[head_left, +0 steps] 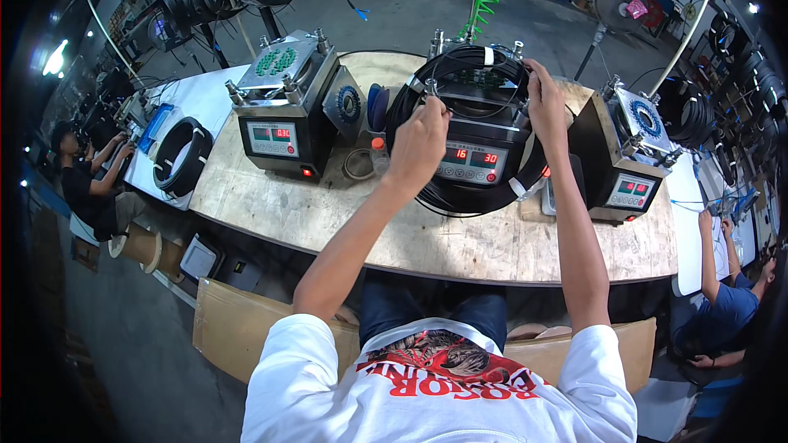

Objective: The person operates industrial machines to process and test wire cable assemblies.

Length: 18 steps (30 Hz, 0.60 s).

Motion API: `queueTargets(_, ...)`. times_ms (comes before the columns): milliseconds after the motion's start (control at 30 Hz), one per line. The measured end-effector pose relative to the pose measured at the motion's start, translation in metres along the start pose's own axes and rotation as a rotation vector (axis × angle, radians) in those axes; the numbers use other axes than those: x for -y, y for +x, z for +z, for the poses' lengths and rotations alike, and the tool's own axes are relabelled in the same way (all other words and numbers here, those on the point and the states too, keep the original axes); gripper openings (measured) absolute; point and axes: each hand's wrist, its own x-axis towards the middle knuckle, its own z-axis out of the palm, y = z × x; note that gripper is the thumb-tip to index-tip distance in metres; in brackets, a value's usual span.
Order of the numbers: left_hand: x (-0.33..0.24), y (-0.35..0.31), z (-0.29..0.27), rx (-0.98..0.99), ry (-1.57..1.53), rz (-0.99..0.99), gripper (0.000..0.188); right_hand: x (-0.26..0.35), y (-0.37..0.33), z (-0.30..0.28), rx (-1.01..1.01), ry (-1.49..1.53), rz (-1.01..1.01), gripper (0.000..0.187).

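Both hands' grip on black cable coil (pixel 460 189), machines flanking

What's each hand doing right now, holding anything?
Left hand: closed on the black cable coil, near the machine's post.
Right hand: closed on the coil's upper right edge.

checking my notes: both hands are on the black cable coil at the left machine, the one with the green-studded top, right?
Not quite. Both hands, left and right, are on the black coil, but it sits at the middle machine, not the left machine. The head view shows it.
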Motion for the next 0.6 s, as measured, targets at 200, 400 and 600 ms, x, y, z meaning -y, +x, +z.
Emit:
queueTargets(200,0.015,-0.012,0.002,0.055,-0.362,-0.114,0.022,-0.009,-0.007,-0.002,-0.264,-0.032,-0.104,0.028)
queueTargets(400,0.051,0.015,-0.017,-0.078,-0.129,-0.090,0.106,-0.019,-0.061,0.012,-0.332,0.064,0.036,0.023)
queueTargets(600,0.065,0.012,0.006,0.057,-0.441,-0.246,0.107,-0.022,-0.104,0.015,-0.455,0.189,0.187,0.036)
